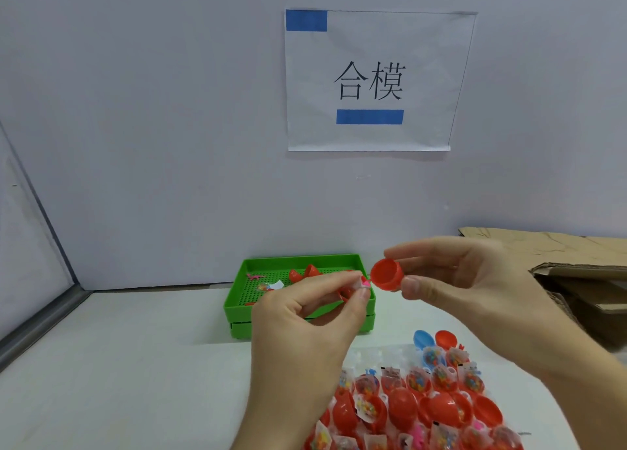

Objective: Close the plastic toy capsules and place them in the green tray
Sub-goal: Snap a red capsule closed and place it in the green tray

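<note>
Two capsule halves held apart above the green tray.

Head view: the right hand [475, 280] pinches a red cap [386, 275] between thumb and forefinger, its open mouth facing nine o'clock, axis roughly level. The left hand [305, 314] pinches the other half [349, 292], mostly hidden behind its fingertips, with a small packet [363, 281] showing at the top; its direction cannot be told. The tray [298, 310] lies behind the hands, at twelve o'clock from the pile of capsules [424, 405].
</note>
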Motion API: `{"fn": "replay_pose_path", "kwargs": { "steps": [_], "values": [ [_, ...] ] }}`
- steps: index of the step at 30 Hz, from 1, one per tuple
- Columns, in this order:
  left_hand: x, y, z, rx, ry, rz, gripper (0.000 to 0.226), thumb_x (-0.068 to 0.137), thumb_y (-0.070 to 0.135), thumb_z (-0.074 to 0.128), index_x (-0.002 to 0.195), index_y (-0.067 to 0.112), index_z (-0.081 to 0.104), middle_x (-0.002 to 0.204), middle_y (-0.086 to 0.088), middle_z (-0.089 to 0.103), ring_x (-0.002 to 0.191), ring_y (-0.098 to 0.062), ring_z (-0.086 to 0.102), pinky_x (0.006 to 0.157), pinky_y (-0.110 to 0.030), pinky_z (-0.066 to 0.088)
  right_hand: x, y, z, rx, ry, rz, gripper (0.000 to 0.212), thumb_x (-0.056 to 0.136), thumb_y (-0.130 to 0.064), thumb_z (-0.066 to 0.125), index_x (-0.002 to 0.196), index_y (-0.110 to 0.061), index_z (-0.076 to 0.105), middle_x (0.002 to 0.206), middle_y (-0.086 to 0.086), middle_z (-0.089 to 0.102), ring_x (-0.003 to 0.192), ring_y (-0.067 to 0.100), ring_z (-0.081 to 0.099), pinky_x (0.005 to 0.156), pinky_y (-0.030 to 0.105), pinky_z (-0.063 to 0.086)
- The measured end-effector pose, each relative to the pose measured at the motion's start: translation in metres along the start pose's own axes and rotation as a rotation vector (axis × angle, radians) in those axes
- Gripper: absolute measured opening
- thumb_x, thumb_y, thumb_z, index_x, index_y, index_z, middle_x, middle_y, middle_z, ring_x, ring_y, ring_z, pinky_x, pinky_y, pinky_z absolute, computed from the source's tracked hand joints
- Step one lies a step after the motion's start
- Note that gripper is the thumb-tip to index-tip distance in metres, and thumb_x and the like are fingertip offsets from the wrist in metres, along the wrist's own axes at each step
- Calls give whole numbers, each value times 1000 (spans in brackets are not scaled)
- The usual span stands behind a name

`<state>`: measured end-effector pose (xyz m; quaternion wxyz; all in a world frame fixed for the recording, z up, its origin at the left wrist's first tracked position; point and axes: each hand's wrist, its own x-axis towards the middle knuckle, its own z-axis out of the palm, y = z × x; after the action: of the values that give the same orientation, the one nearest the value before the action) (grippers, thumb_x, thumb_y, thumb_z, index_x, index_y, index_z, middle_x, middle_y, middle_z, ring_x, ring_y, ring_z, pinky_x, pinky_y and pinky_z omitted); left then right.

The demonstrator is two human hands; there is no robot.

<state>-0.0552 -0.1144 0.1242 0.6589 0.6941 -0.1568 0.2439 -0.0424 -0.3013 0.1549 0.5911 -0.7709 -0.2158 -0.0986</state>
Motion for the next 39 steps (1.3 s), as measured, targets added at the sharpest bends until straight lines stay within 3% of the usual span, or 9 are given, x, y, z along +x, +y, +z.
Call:
{"fn": "replay_pose_path", "kwargs": {
  "steps": [6,8,12,19,26,30,34,39],
  "values": [
    [-2,-2,2,40,-7,21,30,77,4,80,79,34,79,76,12,76,75,-6,73,68,-15,57,1,-1,7,38,-13,-47,25,76,-19,73,100,-23,76,94,-2,78,86,15,75,73,17,56],
    [-1,-1,2,18,-2,4,31,77,5,79,77,36,80,75,12,76,74,-5,73,67,-13,56,1,-1,9,40,29,-80,24,78,-8,72,95,-25,77,90,-1,78,81,16,75,71,19,57],
    [-1,1,2,13,-3,0,27,77,6,80,77,33,80,74,12,76,74,-4,73,66,-10,55,-1,-4,13,-101,59,-158,42,81,14,69,93,-25,78,85,-4,78,80,10,74,75,18,57],
    [-2,1,2,119,27,96,31,77,6,79,84,36,77,80,18,74,81,-2,71,68,-10,55,0,-10,23,-280,90,-241,45,77,9,76,94,-33,78,93,-18,73,82,5,72,75,13,55],
    [-2,4,3,114,40,147,30,76,10,79,92,35,78,85,16,70,85,-3,68,69,-11,55,0,-8,24,-217,101,-252,43,75,5,78,100,-30,76,90,-14,76,87,10,73,80,25,59],
    [-1,8,1,134,-6,194,31,77,25,70,106,36,74,96,17,66,96,-6,66,77,-9,53,0,-10,24,-178,145,-296,43,72,4,79,96,-31,75,87,-14,77,84,10,74,78,26,59],
    [-1,8,1,171,10,235,46,77,26,67,121,38,66,99,20,65,99,-1,64,81,-10,53,0,-10,23,-174,139,-308,42,71,5,79,95,-29,75,88,-14,76,84,9,73,77,23,59],
    [2,2,-4,94,-15,190,38,75,12,77,107,33,72,98,14,70,101,-8,66,80,-14,55,1,-7,24,-133,146,-309,41,70,4,79,94,-29,76,87,-11,76,83,12,74,77,24,59]
  ]
}}
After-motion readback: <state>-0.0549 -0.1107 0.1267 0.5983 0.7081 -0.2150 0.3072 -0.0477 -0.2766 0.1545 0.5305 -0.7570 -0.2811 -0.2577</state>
